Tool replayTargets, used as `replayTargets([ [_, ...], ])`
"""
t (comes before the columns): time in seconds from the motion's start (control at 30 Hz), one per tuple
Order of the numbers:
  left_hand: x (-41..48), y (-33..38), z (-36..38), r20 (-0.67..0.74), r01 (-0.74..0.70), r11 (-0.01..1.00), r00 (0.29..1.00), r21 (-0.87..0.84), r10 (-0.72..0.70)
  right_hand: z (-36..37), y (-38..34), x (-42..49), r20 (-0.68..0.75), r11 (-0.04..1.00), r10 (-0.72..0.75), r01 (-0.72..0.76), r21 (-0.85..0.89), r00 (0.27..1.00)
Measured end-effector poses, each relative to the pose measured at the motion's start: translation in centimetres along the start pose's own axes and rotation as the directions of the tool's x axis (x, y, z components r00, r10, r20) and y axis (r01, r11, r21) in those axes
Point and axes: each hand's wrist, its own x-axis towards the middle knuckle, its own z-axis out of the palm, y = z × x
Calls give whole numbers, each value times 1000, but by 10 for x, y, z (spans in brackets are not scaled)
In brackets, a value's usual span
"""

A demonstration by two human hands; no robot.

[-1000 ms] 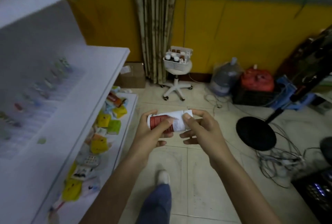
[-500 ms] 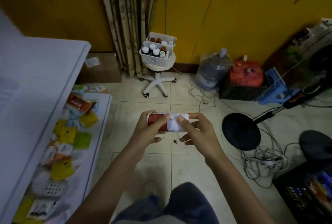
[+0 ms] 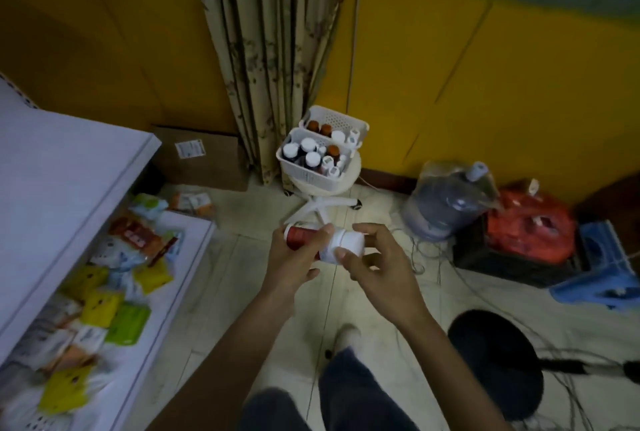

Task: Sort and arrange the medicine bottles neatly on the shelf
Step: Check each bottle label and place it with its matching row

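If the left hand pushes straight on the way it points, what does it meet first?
The left hand grips the bottle; beyond that, probably the white stool, though depth is unclear.

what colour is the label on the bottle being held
The label is dark red, on a white bottle. The head view, the only one, shows it.

I read this as a small pharmacy shop | white metal shelves (image 3: 69,171) strewn with yellow and green sachets (image 3: 100,307) | white slotted plastic baskets (image 3: 304,174) packed with capped medicine bottles (image 3: 311,159)
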Motion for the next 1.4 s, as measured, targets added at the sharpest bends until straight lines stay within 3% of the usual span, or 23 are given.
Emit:
replayTargets([
  [0.17,53,33,68,-26,-31,988,999,-149,28,-38,-3,96,120,982,-131,146,-123,984],
  [0.4,163,77,98,-53,-27,995,998,-93,22,-50,9,234,141,989,-78,94,-112,987],
  [0.6,275,106,125,-73,41,997,997,72,-36,-61,22,361,62,989,23,-14,-149,998],
  [0.77,334,122,150,12,30,930,999,367,-37,-82,45,462,112,927,104,-56,-371,988],
  [1.0,394,112,157,-147,87,825,989,559,-4,-66,102,620,369,698,140,172,-695,919],
  [1.17,436,84,185,-262,195,792,964,579,-46,-37,147,699,536,608,150,350,-713,831],
  [1.4,504,40,224,-250,259,732,960,631,-124,3,204,732,683,532,198,508,-678,703],
])
